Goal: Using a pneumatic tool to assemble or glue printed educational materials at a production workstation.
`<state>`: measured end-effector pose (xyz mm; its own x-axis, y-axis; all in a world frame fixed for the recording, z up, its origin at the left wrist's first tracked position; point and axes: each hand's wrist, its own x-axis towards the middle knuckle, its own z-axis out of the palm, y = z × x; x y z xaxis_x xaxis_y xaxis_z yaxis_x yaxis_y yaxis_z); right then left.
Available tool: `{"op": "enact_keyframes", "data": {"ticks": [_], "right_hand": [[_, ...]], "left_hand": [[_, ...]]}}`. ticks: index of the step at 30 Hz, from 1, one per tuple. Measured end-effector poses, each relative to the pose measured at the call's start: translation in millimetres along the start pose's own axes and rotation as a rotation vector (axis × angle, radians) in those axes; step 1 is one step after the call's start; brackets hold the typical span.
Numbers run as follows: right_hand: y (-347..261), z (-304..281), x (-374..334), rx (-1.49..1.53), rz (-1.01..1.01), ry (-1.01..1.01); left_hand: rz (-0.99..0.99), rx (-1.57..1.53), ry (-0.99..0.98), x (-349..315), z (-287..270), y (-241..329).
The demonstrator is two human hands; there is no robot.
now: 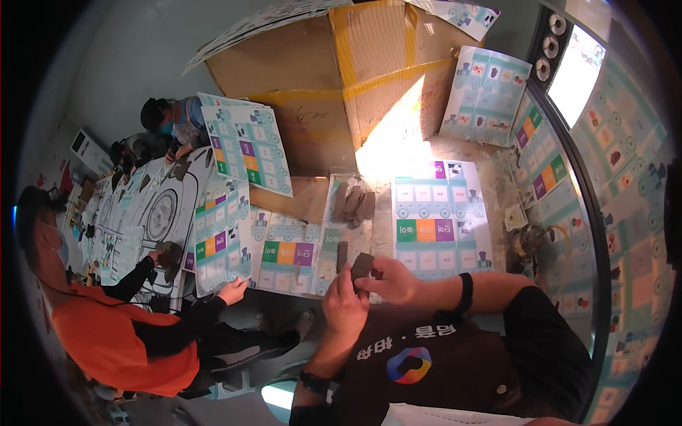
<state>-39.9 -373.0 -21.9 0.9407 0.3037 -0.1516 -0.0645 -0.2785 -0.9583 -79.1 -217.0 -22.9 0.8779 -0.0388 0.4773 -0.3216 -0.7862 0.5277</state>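
Close to the table's front edge, my left hand (pixel 345 305) and my right hand (pixel 392 282) meet around a small dark brown block (pixel 362 264). Fingers of both hands are closed on it, and its material cannot be made out. Just beyond my left fingertips lies a narrow brown strip (pixel 342 254). Several similar brown pieces (pixel 355 204) lie bunched together farther up the table. To the right of them is a printed sheet (pixel 440 241) with coloured squares and light blue train drawings.
A large taped cardboard box (pixel 298 113) stands at the back. More printed sheets lean against it and hang along the right wall (pixel 618 192). At left, a person in an orange vest (pixel 121 334) holds a printed board (pixel 220 245). Another person (pixel 177 124) sits beyond.
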Motion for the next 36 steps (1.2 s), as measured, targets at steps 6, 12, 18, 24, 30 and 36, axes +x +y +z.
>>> {"op": "enact_keyframes", "data": {"ticks": [6,12,18,24,30,36], "right_hand": [[-3,-12,-6,0.059,-0.049,-0.070],[-13,-42,-10,0.204,-0.079,-0.166],[-9,-49,-10,0.281,-0.064,-0.190],[-8,-47,-13,0.269,-0.059,-0.177],[-3,-47,-12,0.258,-0.100,-0.206],[-12,-46,-15,0.130,-0.120,-0.228]], "left_hand": [[0.030,-0.011,-0.039,2,-4,7],[-0.030,-0.047,-0.112,0,-12,17],[-0.016,-0.075,-0.100,1,-11,19],[-0.018,-0.074,-0.122,1,-13,19],[-0.022,-0.074,-0.159,0,-15,18],[-0.033,-0.098,-0.163,-2,-18,18]]}}
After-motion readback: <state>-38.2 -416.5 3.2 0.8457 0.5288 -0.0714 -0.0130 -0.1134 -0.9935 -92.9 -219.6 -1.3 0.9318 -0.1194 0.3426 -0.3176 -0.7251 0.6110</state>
